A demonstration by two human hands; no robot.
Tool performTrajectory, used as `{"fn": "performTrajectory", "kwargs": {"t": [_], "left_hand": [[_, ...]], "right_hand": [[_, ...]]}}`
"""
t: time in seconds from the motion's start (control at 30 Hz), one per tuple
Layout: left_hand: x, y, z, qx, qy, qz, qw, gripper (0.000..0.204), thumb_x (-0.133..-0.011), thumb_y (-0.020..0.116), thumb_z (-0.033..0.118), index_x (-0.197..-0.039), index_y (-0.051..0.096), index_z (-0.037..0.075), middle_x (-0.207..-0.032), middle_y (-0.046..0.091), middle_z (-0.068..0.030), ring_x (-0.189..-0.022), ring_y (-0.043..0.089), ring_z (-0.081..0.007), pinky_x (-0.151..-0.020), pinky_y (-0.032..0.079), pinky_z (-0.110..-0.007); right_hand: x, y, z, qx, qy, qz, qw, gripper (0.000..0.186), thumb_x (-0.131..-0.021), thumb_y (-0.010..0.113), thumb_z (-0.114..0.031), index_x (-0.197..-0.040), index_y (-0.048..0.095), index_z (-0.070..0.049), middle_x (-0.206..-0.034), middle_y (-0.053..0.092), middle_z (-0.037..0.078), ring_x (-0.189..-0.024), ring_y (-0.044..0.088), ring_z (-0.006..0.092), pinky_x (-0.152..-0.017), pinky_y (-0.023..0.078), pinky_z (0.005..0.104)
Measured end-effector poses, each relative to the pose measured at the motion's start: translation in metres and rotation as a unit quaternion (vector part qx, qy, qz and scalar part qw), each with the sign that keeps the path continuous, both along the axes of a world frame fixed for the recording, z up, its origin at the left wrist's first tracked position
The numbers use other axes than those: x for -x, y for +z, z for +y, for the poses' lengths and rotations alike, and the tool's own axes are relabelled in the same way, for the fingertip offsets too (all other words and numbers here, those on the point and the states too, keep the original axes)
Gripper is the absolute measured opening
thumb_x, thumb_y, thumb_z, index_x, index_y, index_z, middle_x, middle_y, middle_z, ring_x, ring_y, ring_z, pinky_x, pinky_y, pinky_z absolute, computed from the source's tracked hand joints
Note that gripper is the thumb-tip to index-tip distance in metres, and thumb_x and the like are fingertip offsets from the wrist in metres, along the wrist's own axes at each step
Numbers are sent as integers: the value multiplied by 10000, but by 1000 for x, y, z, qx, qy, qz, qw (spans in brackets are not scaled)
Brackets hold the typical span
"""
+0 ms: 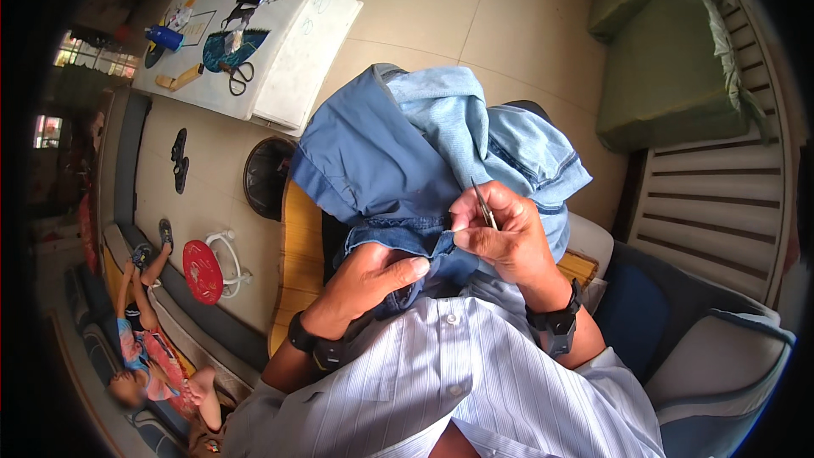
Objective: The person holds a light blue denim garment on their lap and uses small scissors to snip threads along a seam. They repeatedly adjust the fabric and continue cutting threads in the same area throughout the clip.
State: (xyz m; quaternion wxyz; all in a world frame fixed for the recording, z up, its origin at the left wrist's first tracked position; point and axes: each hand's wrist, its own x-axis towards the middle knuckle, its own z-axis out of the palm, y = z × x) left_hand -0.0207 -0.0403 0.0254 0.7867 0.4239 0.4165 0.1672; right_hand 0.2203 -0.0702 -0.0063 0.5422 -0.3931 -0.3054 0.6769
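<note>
**Ana:** What is the room like?

**Me:** I see a pale tiled floor (424,8). A white table (297,59) stands far up and to the left of the blue garment (381,153). Black scissors (241,78) lie on that table. A slatted wooden bench (721,195) is to the right of the garment.

**Ana:** Where is the garment?

**Me:** It lies bunched on the person's lap, over a wooden stool (301,263). The left hand (365,280) pinches its dark hem (398,233) from below, fingers pressed shut on the cloth. The right hand (500,233) sits just right of the hem. Its fingers squeeze a small metal tool (485,205), maybe little snips. I cannot tell if the tip touches the cloth.

**Ana:** What could go wrong?

**Me:** I think the sharp tip could poke the left thumb, because the two hands are so close. It could also cut the good cloth if the hem slips. The loose folds could slide off the lap too.
</note>
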Motion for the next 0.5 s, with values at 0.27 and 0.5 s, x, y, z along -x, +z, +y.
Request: {"fn": "performTrajectory", "kwargs": {"t": [0.27,0.5], "left_hand": [[5,16,-16,-215,137,-46,966,255,-942,723,-36,-1178,628,-45,-1011,610,-66,-876,636,-106,-804,537,-280],[-29,4,12,-294,33,71,953,189,-901,743,-83,-1075,677,-52,-1054,598,-59,-787,603,-49,-679,506,-210]], "right_hand": [[-3,15,12,68,22,32,997,248,-865,733,82,-1074,677,-39,-947,650,-20,-775,557,47,-620,419,200],[-3,17,12,60,16,13,998,245,-860,742,71,-1070,677,-36,-939,656,-13,-772,571,55,-612,424,204]]}}
